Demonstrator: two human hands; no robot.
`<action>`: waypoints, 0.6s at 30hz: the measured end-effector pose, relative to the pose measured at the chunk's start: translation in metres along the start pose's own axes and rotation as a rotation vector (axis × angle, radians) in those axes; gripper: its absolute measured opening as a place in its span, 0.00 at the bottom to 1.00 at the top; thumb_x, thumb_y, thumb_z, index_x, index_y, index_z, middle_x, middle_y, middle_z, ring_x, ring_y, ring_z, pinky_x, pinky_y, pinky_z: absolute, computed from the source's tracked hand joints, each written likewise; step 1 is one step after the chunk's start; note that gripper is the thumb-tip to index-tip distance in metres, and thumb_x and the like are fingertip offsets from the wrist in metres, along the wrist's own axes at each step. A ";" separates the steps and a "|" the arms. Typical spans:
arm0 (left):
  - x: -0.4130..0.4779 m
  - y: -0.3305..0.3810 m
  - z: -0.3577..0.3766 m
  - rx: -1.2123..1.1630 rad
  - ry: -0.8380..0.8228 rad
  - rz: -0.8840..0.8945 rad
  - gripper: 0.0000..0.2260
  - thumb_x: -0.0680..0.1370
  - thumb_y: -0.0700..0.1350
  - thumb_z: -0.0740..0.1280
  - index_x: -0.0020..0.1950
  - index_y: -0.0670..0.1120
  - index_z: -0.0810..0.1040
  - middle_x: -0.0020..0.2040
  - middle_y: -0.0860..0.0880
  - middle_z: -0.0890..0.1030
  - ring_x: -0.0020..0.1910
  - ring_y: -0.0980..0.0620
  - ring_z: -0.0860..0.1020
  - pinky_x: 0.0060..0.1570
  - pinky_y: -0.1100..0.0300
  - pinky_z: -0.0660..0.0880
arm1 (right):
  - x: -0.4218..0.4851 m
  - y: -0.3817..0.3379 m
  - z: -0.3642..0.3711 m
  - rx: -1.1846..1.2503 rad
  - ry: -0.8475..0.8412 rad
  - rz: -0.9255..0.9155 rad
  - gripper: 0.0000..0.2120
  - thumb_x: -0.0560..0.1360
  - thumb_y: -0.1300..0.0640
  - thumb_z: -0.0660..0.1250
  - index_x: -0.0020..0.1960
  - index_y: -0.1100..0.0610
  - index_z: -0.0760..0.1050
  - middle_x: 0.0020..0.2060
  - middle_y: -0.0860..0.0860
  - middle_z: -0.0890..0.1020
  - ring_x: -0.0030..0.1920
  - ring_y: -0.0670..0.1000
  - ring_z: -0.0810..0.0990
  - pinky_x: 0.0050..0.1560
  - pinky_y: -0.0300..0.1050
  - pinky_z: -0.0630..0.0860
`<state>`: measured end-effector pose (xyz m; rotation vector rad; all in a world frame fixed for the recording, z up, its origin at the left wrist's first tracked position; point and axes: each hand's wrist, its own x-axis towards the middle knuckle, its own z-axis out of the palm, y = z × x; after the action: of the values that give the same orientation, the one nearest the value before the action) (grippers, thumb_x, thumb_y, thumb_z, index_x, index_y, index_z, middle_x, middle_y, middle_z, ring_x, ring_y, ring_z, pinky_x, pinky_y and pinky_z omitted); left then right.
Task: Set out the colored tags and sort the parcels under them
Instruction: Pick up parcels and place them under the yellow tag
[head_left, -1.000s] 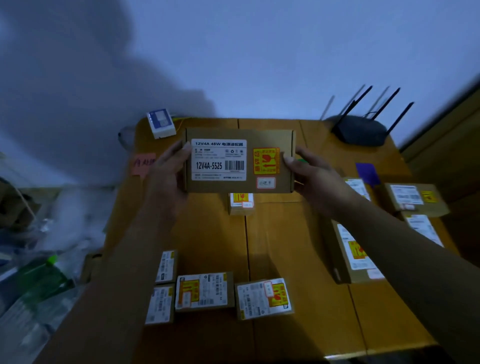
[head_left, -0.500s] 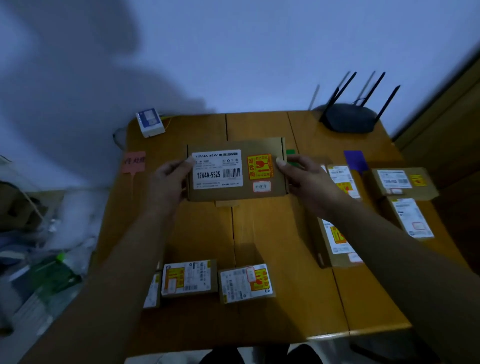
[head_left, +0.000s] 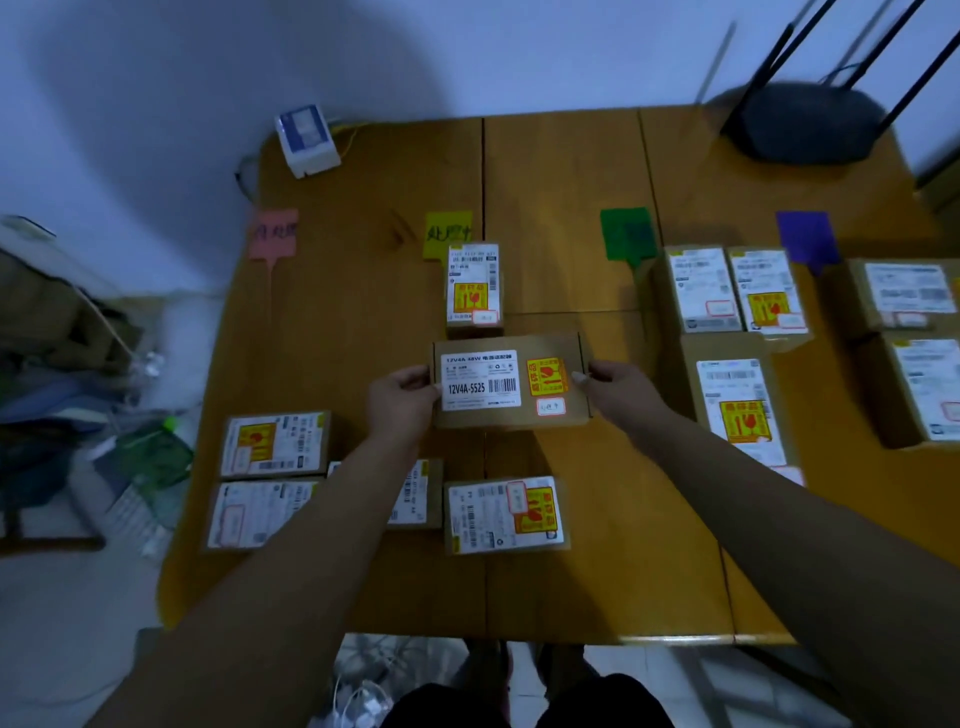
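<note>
Both hands hold a flat brown parcel (head_left: 511, 387) labelled 12V4A-5525 at mid-table: my left hand (head_left: 402, 400) grips its left end, my right hand (head_left: 615, 389) its right end. It lies just below a small parcel (head_left: 472, 286) that sits under the yellow tag (head_left: 447, 234). A pink tag (head_left: 274, 232), a green tag (head_left: 626, 234) and a purple tag (head_left: 806, 239) lie in the same row. Three parcels (head_left: 737, 291) sit between the green and purple tags, two more parcels (head_left: 909, 301) at the right. Several parcels (head_left: 275, 444) wait near the front edge.
A black router (head_left: 810, 122) with antennas stands at the back right of the wooden table (head_left: 566, 197). A small white and blue box (head_left: 306, 137) sits at the back left corner. Clutter and bags lie on the floor to the left.
The parcel has come down from in front of my view toward the table, below the small parcel under the yellow tag. The camera has tilted down, showing all the tags.
</note>
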<state>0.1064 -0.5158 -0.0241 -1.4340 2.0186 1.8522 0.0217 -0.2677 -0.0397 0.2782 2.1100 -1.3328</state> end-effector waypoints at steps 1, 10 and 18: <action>0.005 -0.001 0.002 0.004 0.007 -0.005 0.18 0.79 0.34 0.72 0.69 0.40 0.80 0.62 0.41 0.85 0.54 0.45 0.83 0.54 0.53 0.82 | 0.004 0.002 0.003 -0.010 -0.003 0.009 0.19 0.85 0.54 0.67 0.74 0.57 0.75 0.54 0.50 0.85 0.47 0.44 0.82 0.39 0.38 0.75; 0.024 -0.010 0.004 -0.011 -0.099 0.023 0.29 0.78 0.34 0.73 0.78 0.47 0.72 0.70 0.46 0.81 0.67 0.49 0.79 0.59 0.58 0.77 | 0.013 0.013 0.015 -0.111 0.116 -0.136 0.27 0.82 0.53 0.70 0.79 0.50 0.69 0.65 0.53 0.80 0.55 0.49 0.82 0.49 0.45 0.81; 0.001 -0.010 -0.079 0.631 -0.438 0.383 0.35 0.76 0.31 0.70 0.80 0.52 0.68 0.68 0.49 0.78 0.67 0.51 0.78 0.62 0.53 0.79 | -0.033 -0.009 0.035 -0.360 -0.116 -0.522 0.24 0.75 0.48 0.79 0.69 0.47 0.78 0.51 0.47 0.82 0.51 0.47 0.80 0.58 0.54 0.81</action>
<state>0.1535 -0.5788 -0.0104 -0.4656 2.4077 1.2578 0.0572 -0.2975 -0.0232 -0.5196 2.3575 -1.1646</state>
